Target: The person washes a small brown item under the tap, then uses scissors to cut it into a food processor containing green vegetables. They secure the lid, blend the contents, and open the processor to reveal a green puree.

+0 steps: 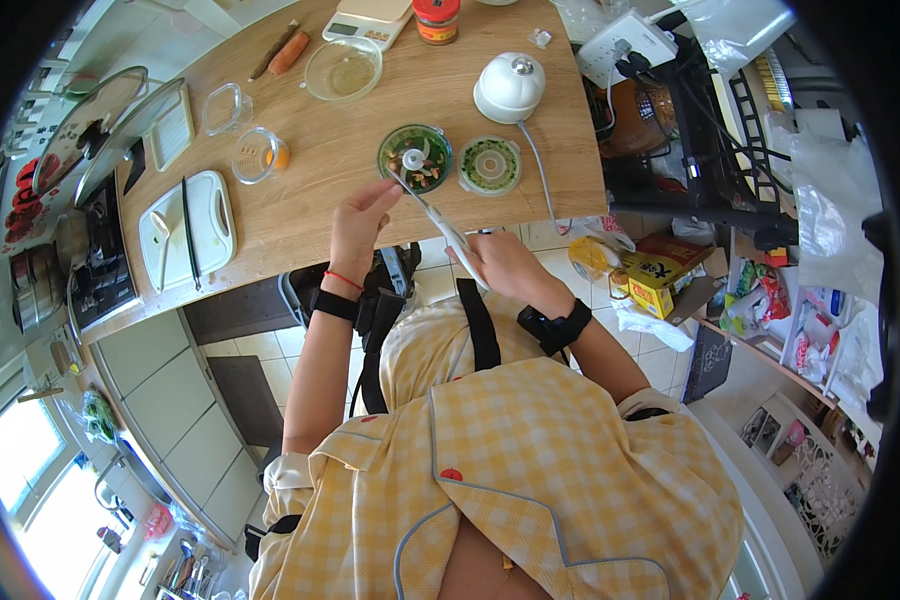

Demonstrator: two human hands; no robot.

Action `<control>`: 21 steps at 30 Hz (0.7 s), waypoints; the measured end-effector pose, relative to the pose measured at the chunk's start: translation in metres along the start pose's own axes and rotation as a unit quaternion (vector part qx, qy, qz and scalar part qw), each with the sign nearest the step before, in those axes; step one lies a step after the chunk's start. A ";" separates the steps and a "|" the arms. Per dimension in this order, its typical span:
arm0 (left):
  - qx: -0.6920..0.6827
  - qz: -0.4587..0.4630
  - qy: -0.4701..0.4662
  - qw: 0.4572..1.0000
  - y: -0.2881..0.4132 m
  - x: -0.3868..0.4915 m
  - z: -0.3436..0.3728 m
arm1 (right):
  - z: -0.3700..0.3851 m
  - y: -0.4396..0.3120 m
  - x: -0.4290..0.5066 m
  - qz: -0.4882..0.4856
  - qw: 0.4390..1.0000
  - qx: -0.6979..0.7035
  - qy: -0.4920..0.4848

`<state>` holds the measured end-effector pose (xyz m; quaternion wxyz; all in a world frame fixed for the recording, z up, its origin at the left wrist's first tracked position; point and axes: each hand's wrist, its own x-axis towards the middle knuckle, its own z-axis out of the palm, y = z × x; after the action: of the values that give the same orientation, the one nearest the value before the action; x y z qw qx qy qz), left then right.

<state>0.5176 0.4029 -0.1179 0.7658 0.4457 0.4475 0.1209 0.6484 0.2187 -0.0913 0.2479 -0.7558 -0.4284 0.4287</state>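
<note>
My right hand (514, 266) grips a pair of scissors (444, 223) by its white handles, the blades pointing up and left. Their tips reach the near rim of a clear chopper bowl (447, 144). Chopped greens and brownish pieces lie in it around a white central hub (413, 159) with blades. Thumb and forefinger of my left hand (360, 221) pinch together close to the blade tips; whether something small is between them cannot be made out. Right of the bowl sits a translucent round lid (490, 165), flecked with green.
A white chopper motor unit (510, 86) with a grey cord (538, 161) stands behind the lid. On the left are a measuring cup (255, 156) and a white cutting board (214, 206) bearing a spoon and chopsticks. Farther back are a plastic bowl (343, 69), a carrot (289, 52) and a scale (367, 22).
</note>
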 end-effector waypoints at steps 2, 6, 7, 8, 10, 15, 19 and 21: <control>-0.033 -0.014 -0.007 0.999 0.000 0.000 0.001 | -0.004 -0.001 0.000 0.039 0.999 0.018 -0.032; -0.122 -0.020 -0.021 0.992 0.002 0.002 0.001 | -0.008 -0.005 -0.002 0.063 0.998 -0.008 -0.017; -0.138 -0.018 -0.027 0.990 0.002 0.002 0.000 | -0.009 -0.006 -0.002 0.065 0.997 -0.020 -0.022; -0.157 -0.023 -0.037 0.987 0.002 0.002 -0.001 | -0.009 -0.007 -0.002 0.070 0.997 -0.031 -0.028; -0.201 -0.035 -0.048 0.978 0.001 0.002 -0.001 | -0.009 -0.008 -0.003 0.073 0.995 -0.049 -0.037; -0.231 -0.051 -0.053 0.970 -0.002 0.001 0.002 | -0.011 -0.014 -0.003 0.063 0.994 -0.071 -0.047; -0.231 -0.072 -0.044 0.969 -0.003 -0.001 0.002 | -0.016 -0.018 -0.002 0.059 0.993 -0.079 -0.063; -0.216 -0.062 -0.039 0.974 -0.003 -0.002 0.001 | -0.017 -0.018 -0.002 0.061 0.992 -0.073 -0.079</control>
<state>0.5170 0.3993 -0.1192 0.8667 0.2455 0.4077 0.1493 0.6544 0.2266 -0.0684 0.1303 -0.7604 -0.4300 0.4688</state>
